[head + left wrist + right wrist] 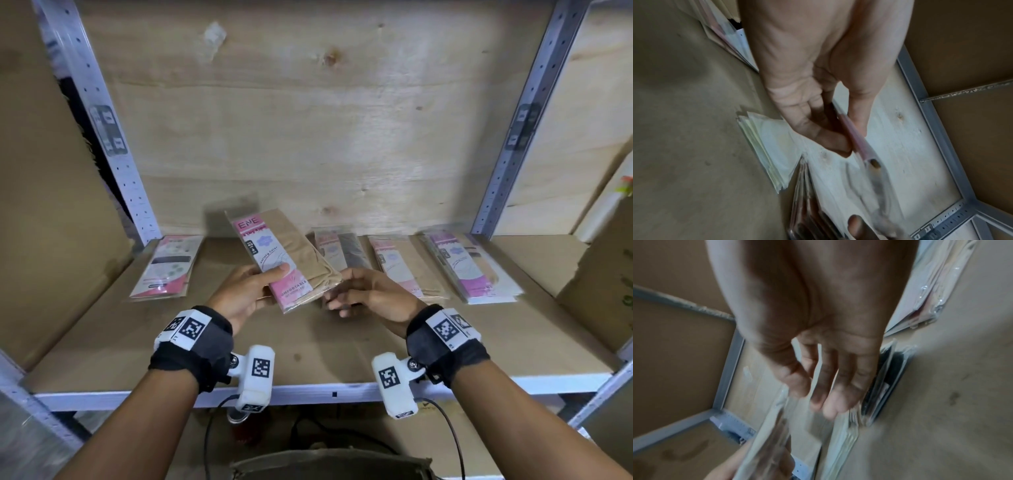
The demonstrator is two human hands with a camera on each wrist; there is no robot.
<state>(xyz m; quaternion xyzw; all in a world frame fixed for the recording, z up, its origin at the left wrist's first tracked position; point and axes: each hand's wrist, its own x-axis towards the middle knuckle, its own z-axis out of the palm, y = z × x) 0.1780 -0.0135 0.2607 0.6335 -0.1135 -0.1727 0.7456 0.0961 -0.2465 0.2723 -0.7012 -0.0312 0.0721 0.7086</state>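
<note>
My left hand [263, 284] holds a flat packet of beige stockings [291, 253] with a pink label, raised and tilted above the shelf; the thumb presses on its front and the fingers are behind it. In the left wrist view the packet [857, 141] shows edge-on, pinched between thumb and fingers [830, 136]. My right hand [346, 294] hovers just right of the packet's lower corner with loosely bent fingers, gripping nothing. In the right wrist view its fingers [828, 386] are spread and relaxed beside the blurred packet [772, 426].
On the brown shelf board [308, 349] lie more packets: one at the left [168, 267], a dark one [349, 253], a beige one [400, 267] and a stack at the right [469, 267]. Plywood [308, 120] backs the shelf between metal uprights [113, 144]. A cardboard box [603, 274] stands at the right.
</note>
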